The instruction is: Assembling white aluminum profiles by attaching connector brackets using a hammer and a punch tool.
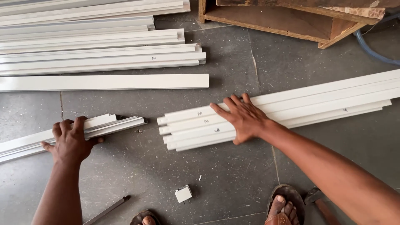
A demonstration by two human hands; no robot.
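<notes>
My left hand (70, 141) grips a small bundle of white profile strips (118, 123) lying on the grey floor at the left, fingers curled over its top edge. My right hand (243, 118) rests flat, fingers spread, on a wider bundle of several long white profile strips (325, 102) that runs off to the right. The two bundles lie end to end with a short gap between them.
More white strips (96, 56) lie stacked at the upper left, with a single flat strip (125, 82) below them. A wooden frame (287, 21) and a blue hose (375, 52) are at the top right. A small white bracket (183, 194), a thin bar (107, 210) and my sandalled feet (283, 208) are at the bottom.
</notes>
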